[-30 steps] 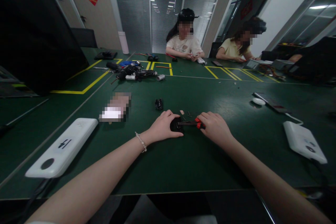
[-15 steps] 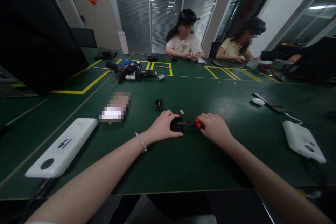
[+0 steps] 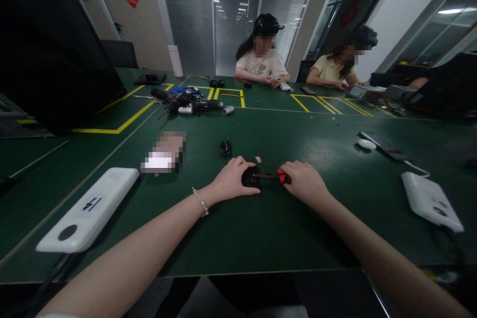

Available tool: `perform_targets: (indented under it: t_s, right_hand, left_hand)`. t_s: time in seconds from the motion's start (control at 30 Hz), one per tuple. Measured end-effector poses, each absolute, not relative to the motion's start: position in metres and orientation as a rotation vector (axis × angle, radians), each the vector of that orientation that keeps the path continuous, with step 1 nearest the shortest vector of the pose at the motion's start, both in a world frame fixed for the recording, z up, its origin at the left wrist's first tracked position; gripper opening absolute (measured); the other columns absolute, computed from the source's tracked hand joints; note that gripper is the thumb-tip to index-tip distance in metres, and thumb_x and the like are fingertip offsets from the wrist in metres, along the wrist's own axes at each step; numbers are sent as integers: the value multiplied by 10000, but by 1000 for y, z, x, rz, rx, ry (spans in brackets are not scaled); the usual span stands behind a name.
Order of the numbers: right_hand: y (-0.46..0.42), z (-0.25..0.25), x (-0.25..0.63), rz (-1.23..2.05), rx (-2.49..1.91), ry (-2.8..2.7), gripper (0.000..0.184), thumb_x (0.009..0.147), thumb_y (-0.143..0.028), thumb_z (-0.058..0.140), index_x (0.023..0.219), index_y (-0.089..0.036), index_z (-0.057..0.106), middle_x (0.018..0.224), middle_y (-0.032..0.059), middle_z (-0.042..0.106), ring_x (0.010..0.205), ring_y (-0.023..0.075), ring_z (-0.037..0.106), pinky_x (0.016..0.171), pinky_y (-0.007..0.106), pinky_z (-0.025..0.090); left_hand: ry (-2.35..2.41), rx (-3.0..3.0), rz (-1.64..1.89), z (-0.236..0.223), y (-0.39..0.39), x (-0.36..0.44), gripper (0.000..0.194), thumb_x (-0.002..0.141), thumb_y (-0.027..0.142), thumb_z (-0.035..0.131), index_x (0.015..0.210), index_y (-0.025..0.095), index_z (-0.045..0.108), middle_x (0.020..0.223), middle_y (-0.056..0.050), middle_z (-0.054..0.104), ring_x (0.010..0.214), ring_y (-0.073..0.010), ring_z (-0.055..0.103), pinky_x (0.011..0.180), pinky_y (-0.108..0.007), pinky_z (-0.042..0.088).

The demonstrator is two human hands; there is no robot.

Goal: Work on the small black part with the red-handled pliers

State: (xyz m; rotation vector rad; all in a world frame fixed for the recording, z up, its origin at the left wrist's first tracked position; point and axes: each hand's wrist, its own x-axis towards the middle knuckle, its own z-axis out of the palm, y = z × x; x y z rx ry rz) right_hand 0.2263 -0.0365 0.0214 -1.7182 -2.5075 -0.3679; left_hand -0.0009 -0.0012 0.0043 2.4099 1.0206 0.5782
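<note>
My left hand (image 3: pixel 234 179) is closed around a small black part (image 3: pixel 250 177), its thumb and fingers on opposite sides, low over the green table. In my right hand (image 3: pixel 303 180) are red-handled pliers (image 3: pixel 283 177), fingers wrapped round the grips. Their narrow metal jaws point left and reach the black part; what the tips grip, if anything, is too small to make out. Just beyond lie a small pale piece (image 3: pixel 258 159) and a few thin dark bits (image 3: pixel 269 162). Another small black part (image 3: pixel 225 147) stands past my left hand.
White power banks lie left (image 3: pixel 89 211) and right (image 3: pixel 431 201), with cables. A blurred-out phone (image 3: pixel 166 151) is at left. Farther back is a pile of dark tools (image 3: pixel 186 99). A large black screen (image 3: pixel 48 44) stands at far left. Two people sit across the green table (image 3: pixel 261 238).
Almost nothing differs. Both hands, the pliers and the black part hold practically the same positions.
</note>
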Motion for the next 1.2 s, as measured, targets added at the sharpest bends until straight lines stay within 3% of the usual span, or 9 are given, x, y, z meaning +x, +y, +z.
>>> perform_targets:
  t_s: [0.23,1.2]
  right_hand:
    - [-37,23,227,-492,-1676,-2536,224,660,-188,574,884,-171,580,867,59,599,800,208,500,685,336,374]
    - [-38,24,227,-478,-1658,-2550,216,671,-173,557,886,-172,579,865,62,600,790,209,498,685,334,375]
  left_hand:
    - [1023,2431,573,4,-1,-1,648,631,559,624,1158,219,461,1018,-53,451,931,-242,460,793,-384,425]
    - [1023,2416,572,5,-1,-1,642,630,549,630,1158,225,462,1019,-51,455,929,-243,464,776,-381,425]
